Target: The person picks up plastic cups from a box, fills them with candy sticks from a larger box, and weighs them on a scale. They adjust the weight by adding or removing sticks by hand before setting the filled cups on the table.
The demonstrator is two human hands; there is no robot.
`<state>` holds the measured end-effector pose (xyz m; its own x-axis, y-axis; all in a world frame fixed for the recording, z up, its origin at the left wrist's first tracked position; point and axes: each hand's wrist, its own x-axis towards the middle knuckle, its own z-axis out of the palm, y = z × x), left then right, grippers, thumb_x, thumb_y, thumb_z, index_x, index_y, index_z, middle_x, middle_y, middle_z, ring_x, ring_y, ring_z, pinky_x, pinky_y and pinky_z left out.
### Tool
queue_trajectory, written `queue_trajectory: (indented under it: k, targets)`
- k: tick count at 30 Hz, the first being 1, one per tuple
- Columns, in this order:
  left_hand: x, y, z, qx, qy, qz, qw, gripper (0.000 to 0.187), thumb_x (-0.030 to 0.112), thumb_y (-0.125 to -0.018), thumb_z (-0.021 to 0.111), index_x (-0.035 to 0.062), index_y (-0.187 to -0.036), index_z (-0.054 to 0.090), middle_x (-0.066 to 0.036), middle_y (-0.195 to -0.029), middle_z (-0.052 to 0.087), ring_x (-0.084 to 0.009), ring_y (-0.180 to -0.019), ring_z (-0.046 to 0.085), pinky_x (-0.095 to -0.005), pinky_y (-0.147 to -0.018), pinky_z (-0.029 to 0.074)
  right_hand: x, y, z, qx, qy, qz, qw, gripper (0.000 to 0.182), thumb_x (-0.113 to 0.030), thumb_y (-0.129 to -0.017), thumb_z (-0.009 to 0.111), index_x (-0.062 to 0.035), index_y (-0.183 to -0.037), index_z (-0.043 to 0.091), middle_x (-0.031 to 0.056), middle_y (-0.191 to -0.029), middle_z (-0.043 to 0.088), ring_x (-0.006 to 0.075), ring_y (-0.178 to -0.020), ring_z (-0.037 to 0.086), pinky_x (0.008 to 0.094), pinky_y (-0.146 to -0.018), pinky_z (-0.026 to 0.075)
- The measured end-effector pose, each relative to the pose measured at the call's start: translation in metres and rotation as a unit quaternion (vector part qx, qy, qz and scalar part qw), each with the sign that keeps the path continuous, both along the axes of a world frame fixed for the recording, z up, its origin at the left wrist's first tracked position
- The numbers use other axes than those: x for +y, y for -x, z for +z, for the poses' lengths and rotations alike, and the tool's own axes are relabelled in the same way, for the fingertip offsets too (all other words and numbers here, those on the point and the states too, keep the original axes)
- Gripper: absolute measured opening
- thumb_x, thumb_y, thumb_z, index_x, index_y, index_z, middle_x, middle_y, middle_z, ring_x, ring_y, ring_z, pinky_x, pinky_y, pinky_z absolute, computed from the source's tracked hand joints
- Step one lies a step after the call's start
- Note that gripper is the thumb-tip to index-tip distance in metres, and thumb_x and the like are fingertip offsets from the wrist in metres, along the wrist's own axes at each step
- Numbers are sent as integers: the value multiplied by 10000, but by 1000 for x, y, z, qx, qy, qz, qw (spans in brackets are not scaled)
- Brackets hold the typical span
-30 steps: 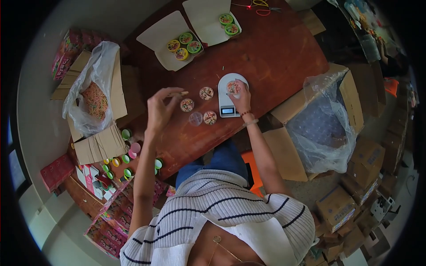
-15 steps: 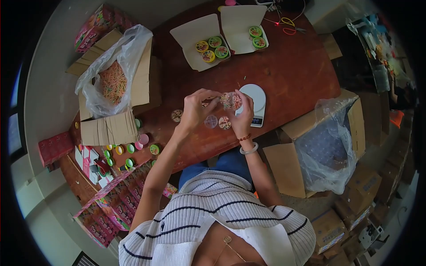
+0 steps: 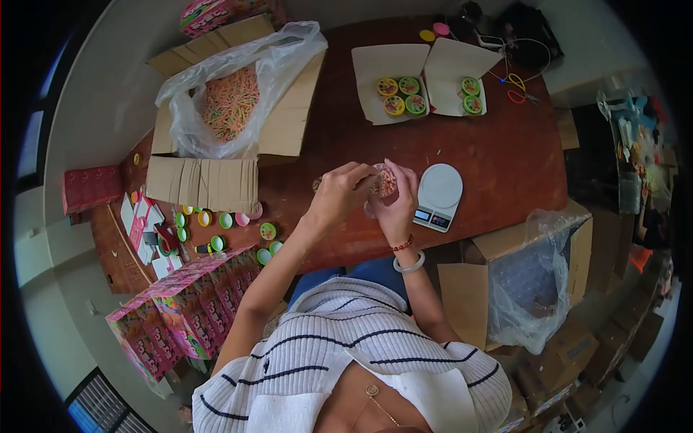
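Note:
My right hand [image 3: 397, 208] is closed around a small clear round tub [image 3: 385, 182] filled with pink and orange bits. My left hand [image 3: 338, 193] is at the tub's left edge. Its fingers are drawn together there, and what they pinch, if anything, is too small to make out. Below the tub, another clear round piece [image 3: 369, 211] shows partly behind my right hand. To the right of my hands stands a white kitchen scale [image 3: 440, 187] with nothing on its round plate.
An open carton [image 3: 285, 108] with a plastic liner holds many coloured sticks [image 3: 229, 108]. White boxes [image 3: 390, 61] contain green- and yellow-lidded tubs. Scissors [image 3: 516, 90] lie at the back right. Coloured lids [image 3: 219, 243] and pink printed boxes [image 3: 195, 303] are at left; a lined carton [image 3: 465, 289] stands right.
The view has shifted, so the table things appear further right or lower. My left fingers have come in from beside the tub to its edge. My right hand still holds the tub.

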<state>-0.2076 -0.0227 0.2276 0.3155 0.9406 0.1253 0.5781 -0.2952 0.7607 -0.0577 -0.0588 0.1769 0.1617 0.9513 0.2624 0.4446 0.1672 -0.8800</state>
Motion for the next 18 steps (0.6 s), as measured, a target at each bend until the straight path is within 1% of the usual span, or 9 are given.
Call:
queue_trajectory:
  k: [2, 4, 5, 8, 11, 12, 14, 16, 18]
  targets:
    - [2, 14, -1, 25, -44, -13, 999, 290, 44, -790, 746, 18, -1074, 695, -147, -943, 687, -330, -858, 690, -398, -746, 578, 6, 16, 14, 27, 7, 9, 1000, 664, 15, -692, 830, -80, -1315, 621, 121, -1211, 601, 324, -1122, 588, 414, -961, 503]
    - [6, 27, 18, 54, -69, -18, 996, 488, 12, -713, 766, 15, -1186, 645, -133, -1033, 674, -324, -1015, 652, -387, -844, 561, 16, 30, 33, 19, 19, 14, 1000, 667, 8, -690, 829, -81, -1317, 620, 124, -1211, 606, 334, -1116, 583, 427, -978, 476]
    - [4, 36, 23, 93, -57, -45, 993, 642, -13, -675, 767, 9, -1288, 577, -144, -1193, 621, -332, -1147, 591, -396, -953, 524, 21, 38, 41, 17, 30, 17, 999, 671, 2, -690, 831, -80, -1321, 618, 125, -1215, 605, 336, -1114, 585, 428, -986, 469]
    - [1, 62, 14, 24, -70, -12, 997, 573, -10, -777, 712, 9, -1326, 547, -223, -1357, 488, -386, -1215, 546, -438, -1029, 487, 37, 70, 54, 16, 27, 37, 999, 653, -16, -720, 851, -64, -1325, 612, 127, -1210, 583, 304, -1105, 611, 407, -938, 523]
    - [11, 95, 34, -45, -26, 64, 997, 480, -22, -849, 650, 9, -1317, 545, -238, -1366, 470, -407, -1222, 536, -438, -1033, 482, 60, 97, 59, 39, 15, 93, 995, 666, -26, -708, 858, -62, -1325, 610, 124, -1206, 598, 294, -1095, 626, 392, -948, 519]
    - [21, 114, 39, -44, -84, 84, 992, 395, -42, -891, 590, 0, -1283, 562, -217, -1291, 529, -413, -1215, 537, -438, -1006, 491, 69, 103, 61, 51, 20, 125, 991, 668, -18, -704, 852, -59, -1325, 608, 122, -1210, 608, 289, -1095, 635, 384, -951, 520]
    - [48, 174, 20, -38, -30, 151, 987, 336, -39, -892, 564, 25, -1219, 607, -186, -1181, 588, -397, -1185, 545, -467, -977, 492, 79, 114, 71, 50, 32, 147, 987, 658, -19, -707, 850, -47, -1318, 608, 125, -1217, 593, 277, -1089, 634, 372, -959, 517]
    - [98, 251, -11, 104, -13, 199, 974, 331, -28, -875, 552, 65, -1178, 646, -157, -1111, 620, -364, -1170, 554, -480, -961, 486, 84, 122, 88, 38, 34, 152, 987, 660, -16, -702, 850, -42, -1316, 608, 116, -1205, 583, 258, -1089, 629, 360, -962, 516]
    - [126, 326, -92, 288, -98, 154, 940, 345, -18, -835, 562, 91, -1144, 671, -148, -1128, 619, -339, -1167, 559, -470, -973, 486, 91, 133, 100, 49, 43, 154, 986, 663, -25, -668, 871, -47, -1283, 625, 128, -1174, 593, 291, -1057, 634, 383, -921, 526]
